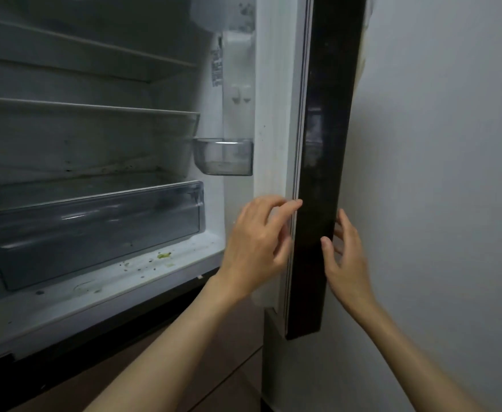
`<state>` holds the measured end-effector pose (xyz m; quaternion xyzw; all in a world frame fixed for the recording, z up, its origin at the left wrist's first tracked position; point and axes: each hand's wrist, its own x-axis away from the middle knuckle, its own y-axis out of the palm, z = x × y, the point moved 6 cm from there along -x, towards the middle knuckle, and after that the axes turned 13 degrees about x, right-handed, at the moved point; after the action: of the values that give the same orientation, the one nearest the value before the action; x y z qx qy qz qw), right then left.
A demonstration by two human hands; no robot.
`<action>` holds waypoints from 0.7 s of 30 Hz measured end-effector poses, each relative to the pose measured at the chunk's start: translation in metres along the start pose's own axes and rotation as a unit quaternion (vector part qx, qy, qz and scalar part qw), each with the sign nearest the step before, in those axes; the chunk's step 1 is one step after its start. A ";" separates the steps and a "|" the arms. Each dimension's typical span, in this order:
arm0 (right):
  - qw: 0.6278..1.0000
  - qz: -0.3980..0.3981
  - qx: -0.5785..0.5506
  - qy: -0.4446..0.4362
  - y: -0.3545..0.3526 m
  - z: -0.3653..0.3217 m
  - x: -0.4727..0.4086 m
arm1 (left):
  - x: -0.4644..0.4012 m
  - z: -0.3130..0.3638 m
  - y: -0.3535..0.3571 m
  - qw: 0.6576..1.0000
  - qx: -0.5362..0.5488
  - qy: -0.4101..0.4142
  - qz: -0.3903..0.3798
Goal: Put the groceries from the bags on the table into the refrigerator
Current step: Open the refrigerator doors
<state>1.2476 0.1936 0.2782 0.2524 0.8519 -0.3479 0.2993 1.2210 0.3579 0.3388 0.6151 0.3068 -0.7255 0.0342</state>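
Both hands, left hand (257,242) and right hand (346,257), hover open and empty astride the stiff, heavy black glossy refrigerator door (322,173); grip its edge.

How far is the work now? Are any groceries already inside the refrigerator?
Done: the refrigerator door stands open. In hand: the left hand and right hand are at the door's edge, one on each side, carrying nothing. Left: the shelves, crisper drawer and door bin show no groceries, so all the loading remains. The bags are not in view.
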 end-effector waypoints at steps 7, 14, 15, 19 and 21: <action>0.993 0.089 0.066 -0.051 -0.035 -0.002 -0.018 | -0.009 -0.015 0.043 0.996 -0.031 -0.052 -0.061; 0.965 0.061 0.230 -0.113 -0.028 0.024 -0.039 | -0.022 -0.007 0.093 0.987 -0.017 -0.021 -0.156; 0.960 0.057 0.251 -0.107 -0.030 0.031 -0.044 | -0.024 -0.008 0.098 0.986 -0.025 -0.012 -0.165; 0.963 0.016 0.260 -0.069 -0.037 0.058 -0.066 | -0.031 -0.011 0.113 0.980 -0.086 0.024 -0.177; 0.980 0.001 0.195 -0.044 -0.037 0.067 -0.078 | -0.036 -0.008 0.110 0.984 -0.099 0.044 -0.140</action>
<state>1.3008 0.1032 0.3086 0.2913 0.7535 -0.5175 0.2822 1.2835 0.2610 0.3268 0.5908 0.4611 -0.6617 -0.0202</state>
